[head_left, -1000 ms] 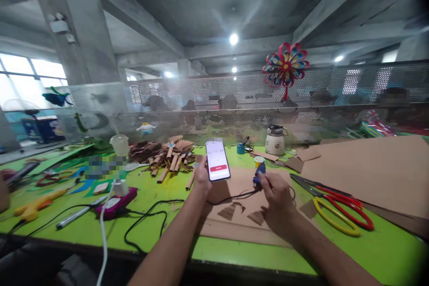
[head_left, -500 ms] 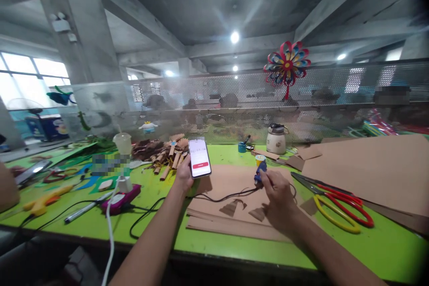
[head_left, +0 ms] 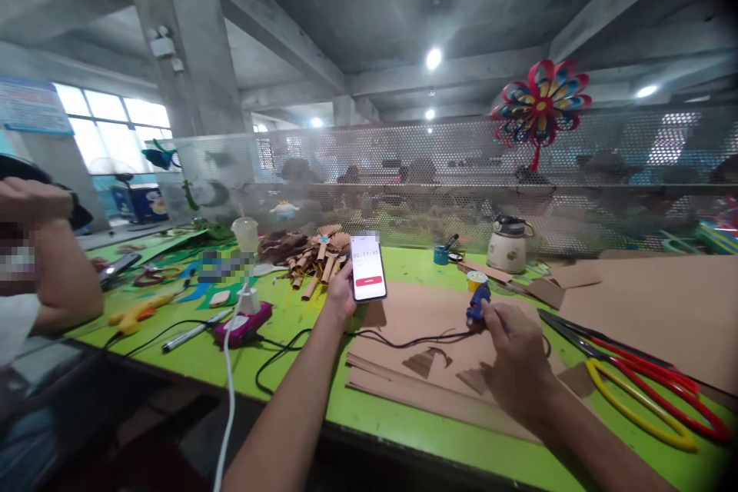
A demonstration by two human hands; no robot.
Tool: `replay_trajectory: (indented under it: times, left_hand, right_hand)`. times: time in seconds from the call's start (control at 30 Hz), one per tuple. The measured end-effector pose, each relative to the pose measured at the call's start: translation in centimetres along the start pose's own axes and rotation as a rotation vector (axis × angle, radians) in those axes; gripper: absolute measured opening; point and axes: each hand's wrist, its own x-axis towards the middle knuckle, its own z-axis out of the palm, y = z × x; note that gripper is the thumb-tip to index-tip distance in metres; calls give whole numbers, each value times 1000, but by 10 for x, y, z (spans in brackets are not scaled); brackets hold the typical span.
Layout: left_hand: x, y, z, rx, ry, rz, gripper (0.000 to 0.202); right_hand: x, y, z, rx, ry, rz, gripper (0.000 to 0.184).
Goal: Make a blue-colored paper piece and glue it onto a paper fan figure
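Observation:
My left hand (head_left: 342, 294) is closed round the edge of a smartphone (head_left: 367, 270), its lit screen facing me with a timer and a red button. Above the brown paper sheets (head_left: 397, 307), my right hand (head_left: 516, 346) has its fingers closed on a small blue glue gun (head_left: 477, 304). A black cord (head_left: 403, 342) trails from it to the left. Two cut paper scraps lie under and beside the right hand. Just behind the glue gun sits a small yellow-and-white tub (head_left: 477, 279).
Large scissors with red and yellow handles (head_left: 651, 400) lie at right. A purple power strip (head_left: 244, 324), a yellow glue gun (head_left: 140, 314) and a pile of rolled paper pieces (head_left: 314, 257) are at left. A flask (head_left: 507, 246) stands behind. Another person's arm (head_left: 63, 269) rests at far left.
The view has turned left, so everything sits further right and another person's arm and head have come in at left. Both hands keep hold of the same things.

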Motion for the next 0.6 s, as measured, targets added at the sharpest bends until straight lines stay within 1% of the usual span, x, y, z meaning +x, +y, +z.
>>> replay_trajectory:
  times: [0.07,0.13,0.2,0.23,0.27,0.37,0.4,0.5,0.6]
  left_hand:
    - [-6,13,-2,3,-8,12,35]
    - [-13,28,-5,14,-17,21,35]
    - [-20,43,-11,24,-27,28,35]
    - [-24,49,-14,25,-29,37,35]
    - [-27,53,-18,23,-27,49,35]
    - [-35,56,-27,16,-22,59,35]
    - [-37,55,-30,17,-27,47,35]
    - [-41,48,-34,26,-57,2,34]
    - [-41,45,-36,32,-70,-8,34]
  right_hand:
    - [-1,-1,-2,-7,-9,-59,29]
    - [-5,1,-3,-30,-21,-161,25]
    - [-9,5,-2,-78,-40,-262,33]
    - [-10,7,-1,-109,-37,-290,36]
    - [-11,8,0,-133,-31,-301,36]
    - [-9,6,-1,-135,-4,-246,24]
    - [-7,4,-1,-117,4,-214,23]
    - [-2,-3,-4,-77,25,-136,29]
    - [0,-7,-7,-79,23,-117,31]
